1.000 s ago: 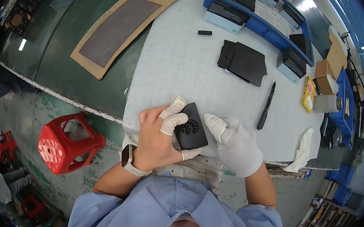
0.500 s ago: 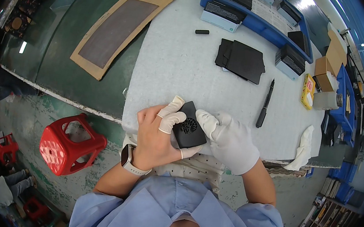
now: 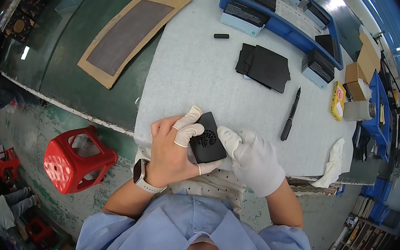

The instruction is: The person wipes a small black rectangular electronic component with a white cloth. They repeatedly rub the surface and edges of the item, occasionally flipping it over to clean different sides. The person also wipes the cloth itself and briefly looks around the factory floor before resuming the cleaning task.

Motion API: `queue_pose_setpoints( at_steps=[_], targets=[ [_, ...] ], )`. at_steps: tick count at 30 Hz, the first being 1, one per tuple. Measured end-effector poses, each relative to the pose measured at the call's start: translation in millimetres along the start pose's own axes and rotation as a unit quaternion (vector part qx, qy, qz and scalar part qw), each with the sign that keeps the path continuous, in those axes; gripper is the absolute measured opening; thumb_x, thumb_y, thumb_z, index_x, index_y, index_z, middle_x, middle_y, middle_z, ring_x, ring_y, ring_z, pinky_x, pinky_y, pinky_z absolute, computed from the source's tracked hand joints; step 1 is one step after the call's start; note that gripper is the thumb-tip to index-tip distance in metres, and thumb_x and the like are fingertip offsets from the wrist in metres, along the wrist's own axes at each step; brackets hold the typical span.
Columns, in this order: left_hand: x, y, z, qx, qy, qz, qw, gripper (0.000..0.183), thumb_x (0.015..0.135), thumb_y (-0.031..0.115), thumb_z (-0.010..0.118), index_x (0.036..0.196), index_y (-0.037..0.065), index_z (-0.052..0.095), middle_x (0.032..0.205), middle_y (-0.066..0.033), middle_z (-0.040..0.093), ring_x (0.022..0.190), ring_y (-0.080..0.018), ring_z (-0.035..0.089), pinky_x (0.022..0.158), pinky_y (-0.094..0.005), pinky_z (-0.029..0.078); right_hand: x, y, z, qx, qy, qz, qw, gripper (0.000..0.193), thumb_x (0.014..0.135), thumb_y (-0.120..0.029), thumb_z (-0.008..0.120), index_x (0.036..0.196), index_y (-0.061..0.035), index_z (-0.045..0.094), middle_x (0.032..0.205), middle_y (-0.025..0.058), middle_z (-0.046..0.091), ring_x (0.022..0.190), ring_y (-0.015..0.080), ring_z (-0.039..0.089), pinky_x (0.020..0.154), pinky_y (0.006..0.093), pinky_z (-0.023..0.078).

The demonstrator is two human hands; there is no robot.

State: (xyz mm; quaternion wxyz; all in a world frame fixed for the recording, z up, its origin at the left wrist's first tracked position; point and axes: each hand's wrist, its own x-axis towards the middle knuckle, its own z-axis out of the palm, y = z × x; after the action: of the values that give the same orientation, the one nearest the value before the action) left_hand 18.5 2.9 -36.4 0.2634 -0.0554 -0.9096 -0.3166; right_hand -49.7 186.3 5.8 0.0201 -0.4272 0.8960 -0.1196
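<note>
My left hand (image 3: 169, 144), with pale finger cots on several fingers, grips a small black rectangular plate (image 3: 210, 152) by its left and lower edges. A round tree-like pattern marks the plate's face, which is turned up toward me at the table's front edge. My right hand (image 3: 257, 161) wears a white glove and is closed, its fingertips beside the plate's right edge. Whatever those fingers may pinch is hidden. Farther back on the table lie a stack of flat black plates (image 3: 269, 68), a black pen (image 3: 291, 114) and its short black cap (image 3: 221, 36).
A blue tray (image 3: 287, 32) with boxes stands at the back, other boxes (image 3: 244, 18) beside it. At right are a yellow packet (image 3: 337, 101), a jar (image 3: 359, 111) and a white cloth (image 3: 334, 163). A brown-edged board (image 3: 130, 34) lies left; a red stool (image 3: 77, 158) stands below.
My right hand has shifted slightly down and right along the plate's edge. My left hand and the plate stay nearly still.
</note>
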Motion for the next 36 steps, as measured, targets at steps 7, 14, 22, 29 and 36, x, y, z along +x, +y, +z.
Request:
queue_pose_setpoints(
  at_steps=[7, 14, 22, 29, 36],
  targets=[
    [0, 0, 0, -0.005, -0.001, -0.003, 1.000, 0.073, 0.052, 0.035, 0.087, 0.110, 0.009, 0.052, 0.125, -0.0145, 0.057, 0.101, -0.0285, 0.053, 0.085, -0.0405, 0.032, -11, 6, 0, 0.030, -0.015, 0.018, 0.999, 0.054, 0.075, -0.004, 0.059, 0.128, -0.0119, 0.056, 0.085, 0.0073, 0.055, 0.071, 0.0243, 0.060, 0.057, 0.0365, 0.051],
    [0, -1, 1, -0.007, -0.004, -0.003, 1.000, 0.073, 0.051, 0.034, 0.088, 0.110, 0.010, 0.051, 0.125, -0.0144, 0.057, 0.101, -0.0290, 0.053, 0.086, -0.0405, 0.031, -11, 4, 4, 0.041, 0.019, 0.009, 0.999, 0.055, 0.075, -0.004, 0.058, 0.129, -0.0130, 0.056, 0.084, 0.0069, 0.054, 0.068, 0.0231, 0.059, 0.055, 0.0350, 0.050],
    [-1, -1, 0, -0.011, -0.006, -0.009, 1.000, 0.073, 0.051, 0.035, 0.088, 0.110, 0.011, 0.052, 0.124, -0.0134, 0.058, 0.101, -0.0285, 0.053, 0.085, -0.0403, 0.031, -11, -4, 6, -0.069, 0.027, -0.027, 0.997, 0.049, 0.080, -0.009, 0.057, 0.129, -0.0091, 0.056, 0.081, 0.0027, 0.049, 0.070, 0.0169, 0.053, 0.049, 0.0309, 0.048],
    [-1, -1, 0, -0.007, 0.004, -0.006, 1.000, 0.074, 0.051, 0.035, 0.088, 0.110, 0.010, 0.051, 0.122, -0.0130, 0.058, 0.100, -0.0282, 0.053, 0.085, -0.0403, 0.031, -16, -8, 1, -0.090, -0.002, -0.017, 0.996, 0.051, 0.078, -0.010, 0.058, 0.129, -0.0081, 0.055, 0.085, 0.0037, 0.050, 0.070, 0.0173, 0.053, 0.052, 0.0300, 0.049],
    [-1, -1, 0, -0.009, -0.002, -0.011, 1.000, 0.073, 0.051, 0.035, 0.088, 0.109, 0.011, 0.051, 0.125, -0.0141, 0.057, 0.101, -0.0281, 0.053, 0.086, -0.0400, 0.031, -26, -7, -1, -0.016, -0.026, 0.026, 0.999, 0.055, 0.075, -0.009, 0.062, 0.129, -0.0089, 0.053, 0.092, 0.0071, 0.054, 0.079, 0.0224, 0.059, 0.057, 0.0339, 0.052]
  ],
)
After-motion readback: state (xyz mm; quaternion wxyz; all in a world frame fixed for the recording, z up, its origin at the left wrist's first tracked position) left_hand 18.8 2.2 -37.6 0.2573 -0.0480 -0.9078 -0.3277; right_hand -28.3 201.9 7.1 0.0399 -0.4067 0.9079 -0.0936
